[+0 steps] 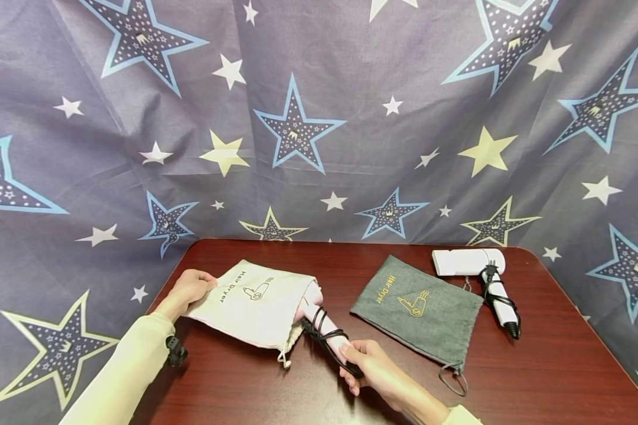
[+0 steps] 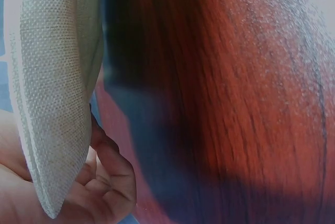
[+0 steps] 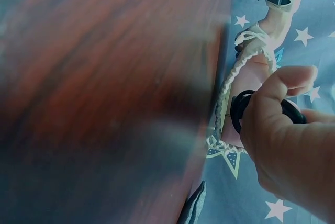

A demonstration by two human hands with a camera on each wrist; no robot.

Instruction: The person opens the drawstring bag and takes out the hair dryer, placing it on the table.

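A cream drawstring bag (image 1: 266, 301) printed "Hair Dryer" lies at the left of the table, its mouth facing right. My left hand (image 1: 193, 289) pinches the bag's closed left end; in the left wrist view the fingers (image 2: 118, 182) curl behind the cloth corner. A pale pink hair dryer (image 1: 326, 335) has its head partly inside the bag's mouth, and a black cord (image 1: 319, 327) is wound round its handle. My right hand (image 1: 369, 369) grips the handle's lower end. From the right wrist, the bag's opening (image 3: 225, 98) shows around the pink body. The dryer's front is hidden in the bag.
A grey drawstring bag (image 1: 420, 310), also printed "Hair Dryer", lies flat to the right. Beyond it is a white hair dryer (image 1: 465, 262) with a black cord wrapped round its handle. A star-patterned curtain (image 1: 319, 195) hangs behind the dark red table (image 1: 234, 389).
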